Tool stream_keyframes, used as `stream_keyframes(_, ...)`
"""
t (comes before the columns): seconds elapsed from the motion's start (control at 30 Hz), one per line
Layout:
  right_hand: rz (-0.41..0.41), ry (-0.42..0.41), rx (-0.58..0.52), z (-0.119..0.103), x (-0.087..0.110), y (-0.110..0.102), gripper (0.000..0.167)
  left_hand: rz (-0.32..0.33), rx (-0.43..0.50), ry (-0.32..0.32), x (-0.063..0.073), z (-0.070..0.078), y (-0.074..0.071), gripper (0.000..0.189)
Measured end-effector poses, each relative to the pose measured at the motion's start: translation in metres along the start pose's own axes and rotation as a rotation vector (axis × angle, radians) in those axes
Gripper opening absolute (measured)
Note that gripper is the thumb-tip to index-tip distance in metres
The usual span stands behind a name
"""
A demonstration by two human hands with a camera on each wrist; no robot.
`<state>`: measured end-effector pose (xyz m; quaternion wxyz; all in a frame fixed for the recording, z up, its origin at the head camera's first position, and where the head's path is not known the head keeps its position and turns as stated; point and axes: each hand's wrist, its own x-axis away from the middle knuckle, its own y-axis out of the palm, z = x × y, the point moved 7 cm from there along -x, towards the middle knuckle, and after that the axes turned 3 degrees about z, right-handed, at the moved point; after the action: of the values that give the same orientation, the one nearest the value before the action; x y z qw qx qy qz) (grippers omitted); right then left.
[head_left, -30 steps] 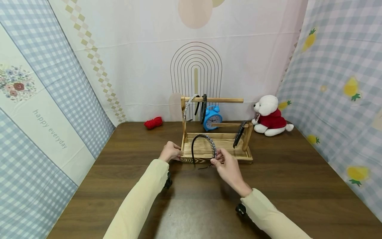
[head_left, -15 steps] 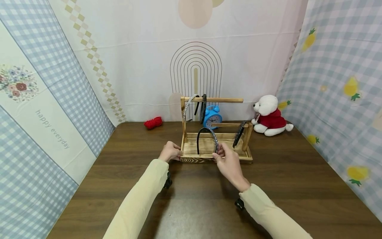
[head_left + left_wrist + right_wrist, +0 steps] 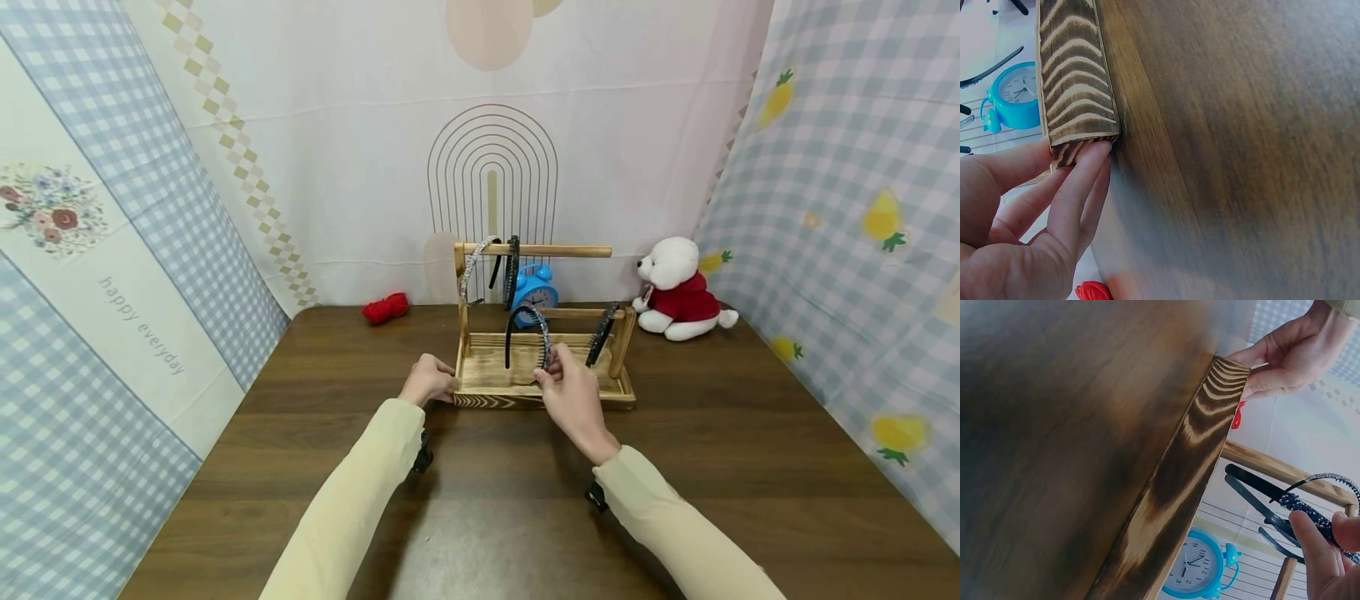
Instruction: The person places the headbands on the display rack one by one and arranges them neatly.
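Note:
My right hand (image 3: 572,393) pinches a glittery black toothed headband (image 3: 545,332) by one side. Its arch stands up over the tray of a wooden headband rack (image 3: 498,402), in front of the short lower bar. At the tray's left front corner, my left hand (image 3: 429,381) grips the wood; the left wrist view has thumb and fingers (image 3: 1075,187) on that end. A silvery headband (image 3: 470,271) and a black one (image 3: 512,275) hang on the upper bar (image 3: 562,251). Another dark headband (image 3: 602,335) hangs at the right end of the lower bar (image 3: 573,313).
Behind the rack stands a blue alarm clock (image 3: 542,293). A bundle of red yarn (image 3: 386,308) lies at the back left of the brown table (image 3: 480,517). To the right sits a white plush bear (image 3: 675,292) in a red top. Patterned cloth hangs around the table.
My right hand has raised the headband from in front of the tray and carried it farther back, over the tray. The left hand stays at the rack's corner.

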<state>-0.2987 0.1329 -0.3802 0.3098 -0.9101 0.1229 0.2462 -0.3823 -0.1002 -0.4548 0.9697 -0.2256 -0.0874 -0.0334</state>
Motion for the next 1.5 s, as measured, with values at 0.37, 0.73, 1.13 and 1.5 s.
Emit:
stream_keyframes(0.37, 0.013, 0.075, -0.039, 0.016, -0.006, 0.002, 0.014, -0.003, 0.009, -0.014, 0.0, 0.001, 0.002, 0.031)
stream_keyframes(0.73, 0.046, 0.114, 0.005, 0.032, -0.008, -0.002, 0.017, 0.007, 0.008, -0.002, 0.001, 0.002, 0.001, 0.03)
stream_keyframes(1.13, 0.11, 0.164, 0.054, 0.04, -0.012, -0.009, 0.015, 0.008, 0.008, -0.009, 0.003, 0.002, -0.001, 0.031)
stream_keyframes(1.5, 0.142, 0.197, 0.064, 0.047, -0.017, -0.014, 0.018, 0.021, 0.015, -0.017, 0.001, -0.001, 0.0, 0.029)
